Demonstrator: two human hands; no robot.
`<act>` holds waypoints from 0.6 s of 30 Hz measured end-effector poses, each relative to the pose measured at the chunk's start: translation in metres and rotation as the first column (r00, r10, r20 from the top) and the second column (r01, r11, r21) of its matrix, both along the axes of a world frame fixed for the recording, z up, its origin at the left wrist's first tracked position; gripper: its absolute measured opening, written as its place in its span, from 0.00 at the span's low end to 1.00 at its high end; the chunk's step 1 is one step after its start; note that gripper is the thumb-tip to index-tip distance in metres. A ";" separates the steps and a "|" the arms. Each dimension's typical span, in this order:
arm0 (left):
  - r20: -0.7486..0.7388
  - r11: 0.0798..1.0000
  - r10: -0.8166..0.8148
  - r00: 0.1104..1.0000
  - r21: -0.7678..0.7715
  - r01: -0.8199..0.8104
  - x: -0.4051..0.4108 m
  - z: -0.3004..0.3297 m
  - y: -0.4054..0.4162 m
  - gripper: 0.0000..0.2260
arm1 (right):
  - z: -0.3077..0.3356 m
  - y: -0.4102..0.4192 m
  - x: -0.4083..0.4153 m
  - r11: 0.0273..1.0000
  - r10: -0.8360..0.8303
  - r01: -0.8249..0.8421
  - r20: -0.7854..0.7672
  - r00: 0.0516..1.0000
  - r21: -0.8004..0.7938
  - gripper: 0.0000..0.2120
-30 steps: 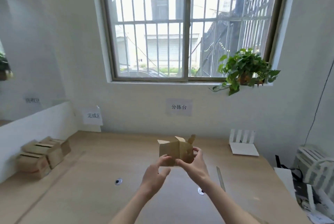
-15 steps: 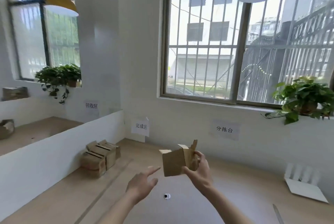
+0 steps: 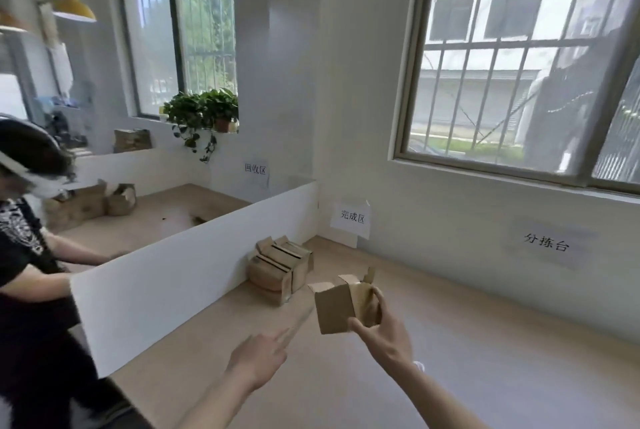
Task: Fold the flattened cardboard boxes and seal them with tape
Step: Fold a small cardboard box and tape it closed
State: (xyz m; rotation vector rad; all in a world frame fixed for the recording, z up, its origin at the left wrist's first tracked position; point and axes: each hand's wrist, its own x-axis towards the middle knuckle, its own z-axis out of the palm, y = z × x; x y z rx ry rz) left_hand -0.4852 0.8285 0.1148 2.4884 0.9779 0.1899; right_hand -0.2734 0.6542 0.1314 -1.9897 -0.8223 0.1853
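Head view: camera has swung further left than half a second ago; a second person in a black printed shirt [image 3: 20, 255] now shows at far left behind the white divider panel [image 3: 194, 276], and the right-side potted plant is out of frame. Right hand [image 3: 388, 331] holds the small brown half-folded cardboard box [image 3: 337, 307] in the air over the light wooden bench [image 3: 485, 359], fingers curled round its right side, top flaps up and unsealed, same grip as before. Left hand [image 3: 259, 357] is off the box, wide, fingers straight, pointing toward the far left, reaching a bit further out than earlier. Stack of finished brown cardboard boxes [image 3: 280, 266] sits on the bench against the divider, beyond the left hand, under the white paper sign [image 3: 351, 217]. Nothing between the hand and the stack.
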 end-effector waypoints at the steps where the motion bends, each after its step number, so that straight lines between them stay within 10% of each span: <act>1: -0.010 1.000 0.006 1.000 0.006 -0.006 -0.004 -0.005 0.016 0.24 | -0.009 0.018 0.000 1.000 0.007 -0.007 0.015 1.000 -0.007 0.41; 18: -0.092 0.976 0.026 0.995 -0.213 -0.045 0.060 -0.107 0.314 0.26 | -0.134 0.335 0.052 0.991 0.099 -0.112 -0.167 0.981 -0.067 0.40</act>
